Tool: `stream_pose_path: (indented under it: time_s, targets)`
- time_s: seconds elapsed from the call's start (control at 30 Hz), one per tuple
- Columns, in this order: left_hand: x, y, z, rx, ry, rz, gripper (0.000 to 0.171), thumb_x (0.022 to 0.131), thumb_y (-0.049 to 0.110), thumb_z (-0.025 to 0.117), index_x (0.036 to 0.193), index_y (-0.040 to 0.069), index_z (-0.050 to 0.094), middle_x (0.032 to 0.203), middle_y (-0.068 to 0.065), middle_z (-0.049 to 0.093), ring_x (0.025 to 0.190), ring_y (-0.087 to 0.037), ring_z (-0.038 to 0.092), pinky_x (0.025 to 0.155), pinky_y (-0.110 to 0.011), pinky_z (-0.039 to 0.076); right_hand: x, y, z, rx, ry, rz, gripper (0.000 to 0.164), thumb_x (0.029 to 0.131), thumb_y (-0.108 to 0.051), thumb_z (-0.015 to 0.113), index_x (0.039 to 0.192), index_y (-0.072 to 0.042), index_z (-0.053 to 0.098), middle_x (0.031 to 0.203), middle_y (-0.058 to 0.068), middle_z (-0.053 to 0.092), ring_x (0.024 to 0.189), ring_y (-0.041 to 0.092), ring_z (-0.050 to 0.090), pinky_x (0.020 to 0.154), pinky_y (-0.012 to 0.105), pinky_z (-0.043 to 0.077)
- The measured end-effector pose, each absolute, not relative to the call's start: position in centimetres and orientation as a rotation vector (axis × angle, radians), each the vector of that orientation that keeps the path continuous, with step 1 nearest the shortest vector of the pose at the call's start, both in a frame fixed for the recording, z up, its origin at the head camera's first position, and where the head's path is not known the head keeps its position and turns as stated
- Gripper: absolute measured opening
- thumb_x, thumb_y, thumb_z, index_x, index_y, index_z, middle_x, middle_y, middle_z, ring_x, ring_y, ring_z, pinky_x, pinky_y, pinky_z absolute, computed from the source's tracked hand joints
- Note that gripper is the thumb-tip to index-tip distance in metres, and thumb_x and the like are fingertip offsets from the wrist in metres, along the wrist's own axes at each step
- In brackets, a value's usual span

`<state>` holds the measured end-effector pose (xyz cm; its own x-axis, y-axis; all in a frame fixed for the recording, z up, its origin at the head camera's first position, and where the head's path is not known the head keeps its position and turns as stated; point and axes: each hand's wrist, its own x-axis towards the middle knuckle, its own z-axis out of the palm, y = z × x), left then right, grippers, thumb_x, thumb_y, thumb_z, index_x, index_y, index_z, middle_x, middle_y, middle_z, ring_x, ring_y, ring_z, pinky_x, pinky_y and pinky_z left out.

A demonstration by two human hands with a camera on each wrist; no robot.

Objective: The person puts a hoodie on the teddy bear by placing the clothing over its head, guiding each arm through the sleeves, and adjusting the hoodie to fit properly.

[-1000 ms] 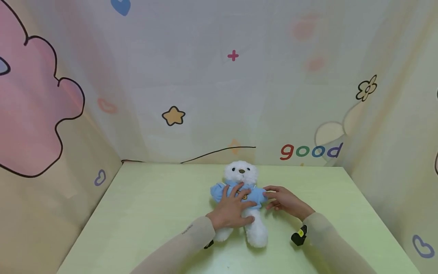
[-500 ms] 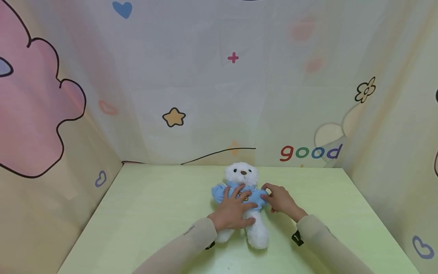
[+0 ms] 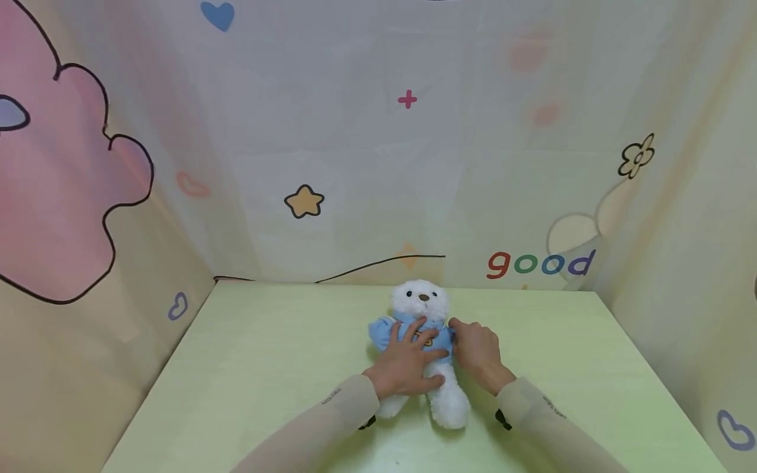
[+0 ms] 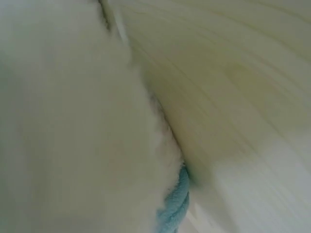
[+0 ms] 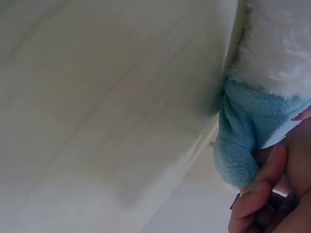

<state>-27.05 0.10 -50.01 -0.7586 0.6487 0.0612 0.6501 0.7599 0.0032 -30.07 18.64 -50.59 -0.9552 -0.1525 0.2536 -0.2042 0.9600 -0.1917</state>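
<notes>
A white teddy bear (image 3: 420,306) in a blue top (image 3: 440,343) lies face up on the table. My left hand (image 3: 402,369) rests on its belly with the fingers spread, covering part of the yellow print. On the bear's right-hand side in the head view, my right hand (image 3: 478,353) grips the end of its blue sleeve (image 5: 238,145), the fingers curled round the cloth. That arm is mostly hidden by the hand in the head view. Up close, the left wrist view has blurred white fur (image 4: 87,121) and a bit of blue cloth (image 4: 176,206).
The pale green tabletop (image 3: 278,355) runs back to a printed curtain (image 3: 355,131) with stars, hearts and the word "good". More curtain hangs along the left and right sides. Dark wrist cameras show below both cuffs.
The right hand has moved in from beside the bear's sleeve and its fingers have curled round the sleeve end. The left hand stays spread on the bear's belly.
</notes>
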Motion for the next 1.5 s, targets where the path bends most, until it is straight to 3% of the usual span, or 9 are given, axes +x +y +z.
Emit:
stream_pose_path:
  time_s: [0.27, 0.47, 0.6, 0.83, 1.1, 1.2, 1.33, 1.4, 1.5]
  targets:
    - [-27.1, 0.4, -49.9, -1.058, -2.895, -0.048, 0.050, 0.097, 0.062, 0.041, 0.144, 0.043, 0.047, 0.159, 0.004, 0.030, 0.153, -0.029, 0.009, 0.114, -0.066, 0.018, -30.1, 18.7, -50.7, 0.247, -2.930, 0.450, 0.009, 0.095, -0.009, 0.053, 0.092, -0.014, 0.060, 0.057, 0.005, 0.055, 0.045, 0.023, 0.049, 0.043, 0.033, 0.035]
    - [-26.8, 0.2, -49.3, -1.043, -2.928, -0.017, 0.051, 0.097, 0.062, 0.041, 0.143, 0.043, 0.046, 0.160, 0.004, 0.028, 0.154, -0.029, 0.008, 0.114, -0.066, 0.019, -30.9, 21.3, -49.1, 0.107, -3.107, 1.431, 0.031, 0.098, -0.014, 0.044, 0.122, 0.000, 0.058, 0.086, 0.014, 0.070, 0.059, 0.021, 0.070, 0.054, 0.032, 0.055]
    - [-27.0, 0.2, -49.4, -1.039, -2.932, -0.013, 0.051, 0.096, 0.063, 0.041, 0.143, 0.045, 0.045, 0.161, 0.004, 0.027, 0.154, -0.029, 0.007, 0.114, -0.065, 0.018, -31.4, 23.4, -48.9, 0.047, -3.033, 1.880, 0.032, 0.098, -0.010, 0.047, 0.127, -0.004, 0.056, 0.095, 0.015, 0.070, 0.066, 0.020, 0.071, 0.058, 0.029, 0.053]
    - [-27.0, 0.2, -49.8, -1.050, -2.936, -0.045, 0.051, 0.096, 0.063, 0.041, 0.143, 0.045, 0.046, 0.161, 0.003, 0.027, 0.154, -0.029, 0.006, 0.114, -0.065, 0.018, -31.7, 23.5, -50.0, 0.020, -3.079, 1.751, 0.022, 0.090, -0.009, 0.061, 0.112, -0.004, 0.061, 0.071, 0.008, 0.070, 0.057, 0.015, 0.067, 0.051, 0.025, 0.043]
    - [-26.9, 0.0, -49.7, -1.044, -2.938, -0.080, 0.051, 0.097, 0.062, 0.042, 0.143, 0.043, 0.047, 0.161, 0.002, 0.028, 0.154, -0.030, 0.007, 0.114, -0.066, 0.017, -31.4, 23.5, -51.1, -0.055, -3.028, 1.878, 0.021, 0.097, -0.015, 0.058, 0.105, 0.002, 0.065, 0.087, 0.006, 0.066, 0.066, 0.013, 0.071, 0.055, 0.023, 0.048]
    - [-26.9, 0.1, -49.7, -1.042, -2.942, -0.082, 0.051, 0.097, 0.062, 0.041, 0.144, 0.043, 0.046, 0.161, 0.002, 0.028, 0.154, -0.030, 0.006, 0.114, -0.066, 0.017, -31.4, 23.4, -51.1, -0.109, -2.924, 1.988, 0.027, 0.098, -0.017, 0.055, 0.116, 0.002, 0.064, 0.101, 0.010, 0.067, 0.071, 0.015, 0.073, 0.059, 0.024, 0.053]
    - [-26.9, 0.1, -49.6, -1.030, -2.937, -0.075, 0.051, 0.097, 0.062, 0.042, 0.144, 0.043, 0.046, 0.160, 0.002, 0.029, 0.153, -0.031, 0.007, 0.113, -0.067, 0.018, -31.4, 23.1, -50.7, -0.103, -2.855, 2.025, 0.045, 0.099, -0.021, 0.055, 0.138, 0.003, 0.052, 0.127, 0.019, 0.064, 0.074, 0.018, 0.074, 0.060, 0.025, 0.055]
    - [-27.0, 0.2, -49.7, -1.029, -2.934, -0.071, 0.051, 0.097, 0.063, 0.041, 0.144, 0.043, 0.046, 0.160, 0.002, 0.029, 0.153, -0.031, 0.007, 0.113, -0.067, 0.019, -31.5, 23.0, -50.5, -0.083, -2.893, 1.989, 0.048, 0.100, -0.022, 0.056, 0.141, 0.002, 0.050, 0.128, 0.019, 0.063, 0.073, 0.018, 0.074, 0.059, 0.026, 0.055]
    - [-27.1, 0.1, -49.8, -1.028, -2.941, -0.079, 0.050, 0.097, 0.063, 0.041, 0.143, 0.044, 0.046, 0.160, 0.002, 0.028, 0.154, -0.030, 0.006, 0.114, -0.067, 0.017, -31.7, 22.6, -50.4, -0.051, -2.969, 1.908, 0.044, 0.099, -0.021, 0.057, 0.138, 0.000, 0.054, 0.116, 0.013, 0.070, 0.071, 0.018, 0.073, 0.057, 0.026, 0.053]
